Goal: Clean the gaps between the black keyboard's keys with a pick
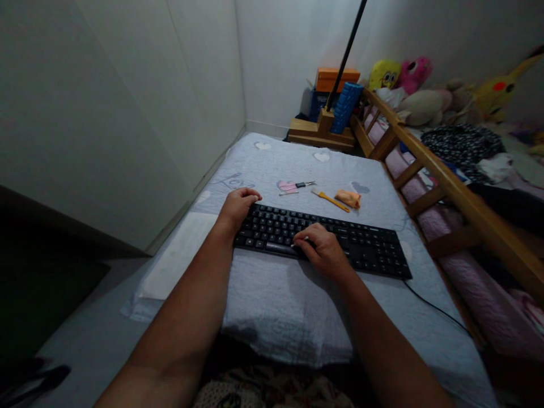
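Note:
A black keyboard (365,249) lies on a cloth-covered table in front of me. My left hand (238,208) grips its far left corner, fingers bent over the edge. Over the space bar, my right hand (319,245) pinches a thin white cotton swab (294,245), with the tip down at the keys; most of the stick is hidden by the fingers. Beyond the keyboard lie another white swab (289,193), a slim tool with a dark grip and metal tip (304,185), a yellow-handled brush (334,202) and a crumpled orange cloth (348,198).
A white sheet (178,255) lies at the table's left side, near a pale cabinet (127,113). The keyboard cable (437,306) runs off to the right. A wooden bed rail (450,181) borders the right edge. A wooden stand with a black pole (346,56) rises behind the table.

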The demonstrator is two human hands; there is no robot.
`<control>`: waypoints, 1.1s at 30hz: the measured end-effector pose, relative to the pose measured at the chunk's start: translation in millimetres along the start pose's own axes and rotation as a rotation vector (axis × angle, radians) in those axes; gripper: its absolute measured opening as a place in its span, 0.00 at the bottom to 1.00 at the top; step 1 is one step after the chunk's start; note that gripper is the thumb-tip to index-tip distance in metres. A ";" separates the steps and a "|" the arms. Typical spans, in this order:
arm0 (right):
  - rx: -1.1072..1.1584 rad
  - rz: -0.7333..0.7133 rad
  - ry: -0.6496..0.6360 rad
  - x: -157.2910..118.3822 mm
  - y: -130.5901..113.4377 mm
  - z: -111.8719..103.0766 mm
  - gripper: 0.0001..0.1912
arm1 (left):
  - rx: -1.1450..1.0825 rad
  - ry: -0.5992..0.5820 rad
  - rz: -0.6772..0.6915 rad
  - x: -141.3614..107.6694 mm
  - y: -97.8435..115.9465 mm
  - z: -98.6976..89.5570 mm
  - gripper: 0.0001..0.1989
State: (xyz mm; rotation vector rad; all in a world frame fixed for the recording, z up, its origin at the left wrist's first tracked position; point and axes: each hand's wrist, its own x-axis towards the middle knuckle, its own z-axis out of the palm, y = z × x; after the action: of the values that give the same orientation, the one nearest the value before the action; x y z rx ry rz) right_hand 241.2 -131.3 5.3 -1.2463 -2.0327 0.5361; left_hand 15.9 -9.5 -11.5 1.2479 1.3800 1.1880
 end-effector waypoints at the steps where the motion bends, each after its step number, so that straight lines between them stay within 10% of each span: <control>1: 0.002 -0.003 0.001 0.1 -0.1 0.7 0.08 | 0.006 -0.001 0.009 -0.3 0.7 0.2 0.03; 33: 0.011 -0.062 0.006 5.7 -5.4 10.9 0.08 | 0.029 0.003 0.027 0.6 -0.1 0.0 0.04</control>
State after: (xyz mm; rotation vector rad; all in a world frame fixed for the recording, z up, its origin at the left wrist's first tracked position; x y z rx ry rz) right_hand 228.2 -128.6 3.3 -1.1728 -2.0541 0.5132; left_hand 15.9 -9.0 -11.6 1.2895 1.3914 1.1925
